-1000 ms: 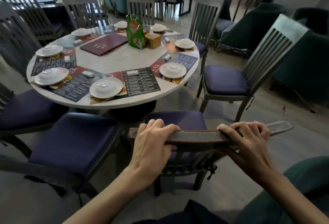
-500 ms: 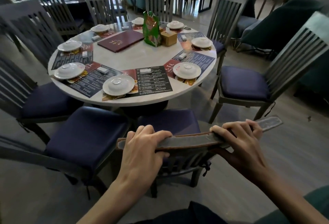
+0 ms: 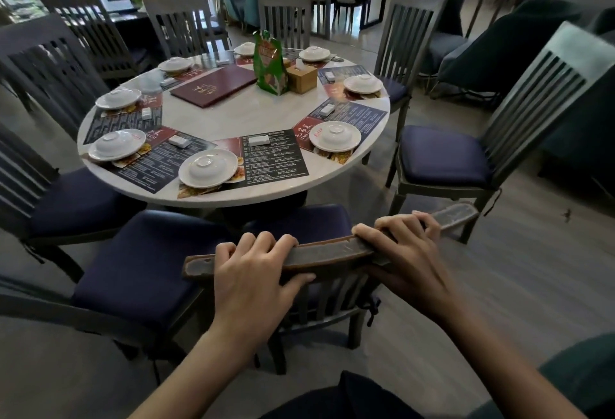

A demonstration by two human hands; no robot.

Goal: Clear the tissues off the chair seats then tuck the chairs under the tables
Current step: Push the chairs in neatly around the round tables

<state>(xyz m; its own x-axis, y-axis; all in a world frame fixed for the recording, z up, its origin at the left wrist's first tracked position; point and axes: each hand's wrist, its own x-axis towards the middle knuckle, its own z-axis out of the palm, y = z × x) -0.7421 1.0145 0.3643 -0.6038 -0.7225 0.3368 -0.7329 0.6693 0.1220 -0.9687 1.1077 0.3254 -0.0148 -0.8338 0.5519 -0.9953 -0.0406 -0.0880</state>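
Both hands are gripping the top rail of the near chair: the left hand is closing over the rail left of centre, the right hand is clamping it toward the right end, fingers curling over the front edge. That rail is running roughly left to right, lifting slightly toward the right, so its long axis is lying square to the push. Directly ahead of the hands, the chair's blue seat is sitting partly beneath the rim of the round table, which is lying straight beyond it. No tissues are showing on this seat. In my judgement the tucking is part done, and an even forward push from both hands is what remains
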